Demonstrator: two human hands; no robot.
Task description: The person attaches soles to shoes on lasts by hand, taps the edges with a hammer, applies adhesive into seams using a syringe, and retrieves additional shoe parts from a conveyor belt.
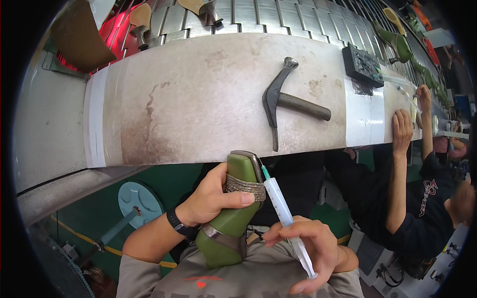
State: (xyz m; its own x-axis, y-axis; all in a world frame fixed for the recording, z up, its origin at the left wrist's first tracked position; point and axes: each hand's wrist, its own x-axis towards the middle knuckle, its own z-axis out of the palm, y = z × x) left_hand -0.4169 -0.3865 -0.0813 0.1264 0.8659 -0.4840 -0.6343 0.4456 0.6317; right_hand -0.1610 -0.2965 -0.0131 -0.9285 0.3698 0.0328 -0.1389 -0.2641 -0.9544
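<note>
My left hand (211,193) is wrapped round a green shoe last (242,168), which is held tilted at the near edge of the workbench. Across its upper part runs a braided, glittery strap (245,187) under my thumb, and a dark metallic strap (221,237) crosses lower down. A dark sole edge (255,161) follows the last's end and right side. In my right hand (320,243) is a clear syringe (279,199) with white contents and a green needle hub. Its thin needle points at the sole edge; whether it touches cannot be told.
On the pale workbench (198,99) lies a hammer (303,105). A black block-shaped holder (362,67) stands farther right. Beyond runs a slatted metal conveyor (273,17) carrying shoe parts. A co-worker's arm (399,174) rests at the right end. Lower left is a round blue stool (139,203).
</note>
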